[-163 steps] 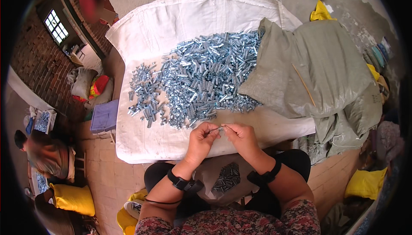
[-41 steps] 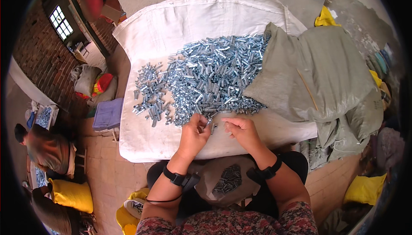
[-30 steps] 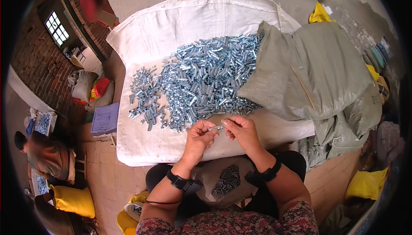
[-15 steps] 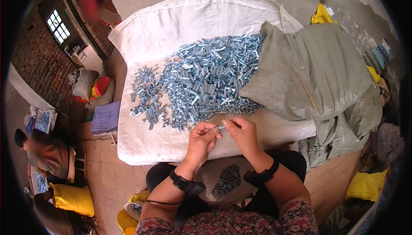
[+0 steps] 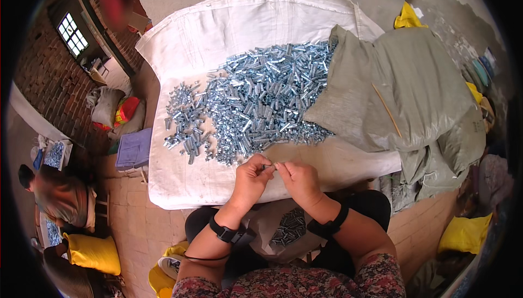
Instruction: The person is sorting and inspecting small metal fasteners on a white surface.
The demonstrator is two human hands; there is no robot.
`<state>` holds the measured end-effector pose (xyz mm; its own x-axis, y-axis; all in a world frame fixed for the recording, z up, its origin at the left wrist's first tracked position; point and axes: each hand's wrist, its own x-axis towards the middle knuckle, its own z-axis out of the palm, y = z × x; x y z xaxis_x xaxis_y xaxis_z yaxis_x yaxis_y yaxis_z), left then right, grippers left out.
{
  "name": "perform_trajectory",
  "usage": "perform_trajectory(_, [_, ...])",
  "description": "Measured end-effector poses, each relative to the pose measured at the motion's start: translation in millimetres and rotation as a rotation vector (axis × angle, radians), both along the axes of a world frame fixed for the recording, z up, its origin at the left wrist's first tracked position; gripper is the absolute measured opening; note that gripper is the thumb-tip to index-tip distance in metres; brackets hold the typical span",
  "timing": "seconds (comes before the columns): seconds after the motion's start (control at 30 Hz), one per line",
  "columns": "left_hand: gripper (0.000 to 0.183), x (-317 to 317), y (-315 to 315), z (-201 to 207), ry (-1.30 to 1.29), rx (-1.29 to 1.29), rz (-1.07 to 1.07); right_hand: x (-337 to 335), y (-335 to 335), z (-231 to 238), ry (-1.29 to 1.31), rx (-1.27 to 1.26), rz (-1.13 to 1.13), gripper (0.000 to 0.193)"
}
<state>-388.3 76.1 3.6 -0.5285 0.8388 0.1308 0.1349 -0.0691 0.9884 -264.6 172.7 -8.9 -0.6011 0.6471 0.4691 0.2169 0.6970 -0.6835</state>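
Both hands dropped slightly w/ bolt [image 5: 268,166] pinched btwn fingertips.

We cannot make out the small metal piece [image 5: 268,165] pinched between our fingertips (too tiny), and the grey sack [image 5: 403,91] hides the pile's [image 5: 261,102] right edge.

far left: brick wall [image 5: 41,74] with small paned window [image 5: 72,32]. below that, red and yellow bag [image 5: 125,110] beside grey sacks, folded blue cloth [image 5: 134,148] on floor. another person [image 5: 57,194] seated at left edge, yellow sack [image 5: 93,253] near them. at right, big grey-green sack [image 5: 419,88] slumped, thin stick [image 5: 387,110] lying across it. yellow cloth [image 5: 408,17] at far right, yellow bag [image 5: 466,232] near right.
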Motion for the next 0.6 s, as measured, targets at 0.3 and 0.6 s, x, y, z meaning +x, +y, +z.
perform_trajectory(0.3, [0.017, 25.2, -0.6, 3.8, 0.772, -0.14, -0.075, 11.2, 11.7, 14.5, -0.265, 0.011, 0.01, 0.016])
perform_trajectory(0.6, [0.019, 4.6, -18.4, 24.3, 0.427, -0.21, -0.305, -6.0, 30.3, -4.6, -0.211, 0.166, 0.136, 0.021])
